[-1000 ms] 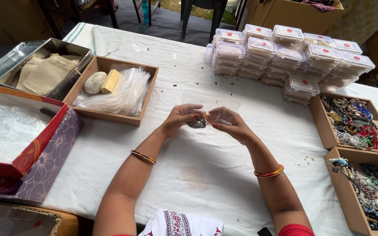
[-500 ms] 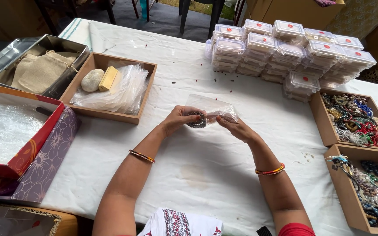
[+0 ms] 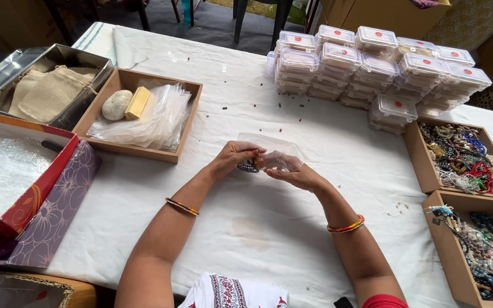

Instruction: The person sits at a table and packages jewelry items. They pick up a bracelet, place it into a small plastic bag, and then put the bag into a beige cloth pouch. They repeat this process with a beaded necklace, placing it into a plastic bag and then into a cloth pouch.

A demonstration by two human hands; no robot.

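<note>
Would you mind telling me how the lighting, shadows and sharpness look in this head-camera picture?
Head view: soft, even daylight; the forearms cast faint shadows on the white tablecloth. The clear bag between the left hand and right hand glints a little. The stacked clear boxes are sharp; straight edges bow slightly near the frame borders.

The beaded bracelet (image 3: pixel 248 166) has slid partly into the clear pouch (image 3: pixel 275 155).

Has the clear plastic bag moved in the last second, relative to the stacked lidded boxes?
Yes. The clear plastic bag, held between the left hand and right hand, sits lower, farther from the stacked lidded boxes.
</note>
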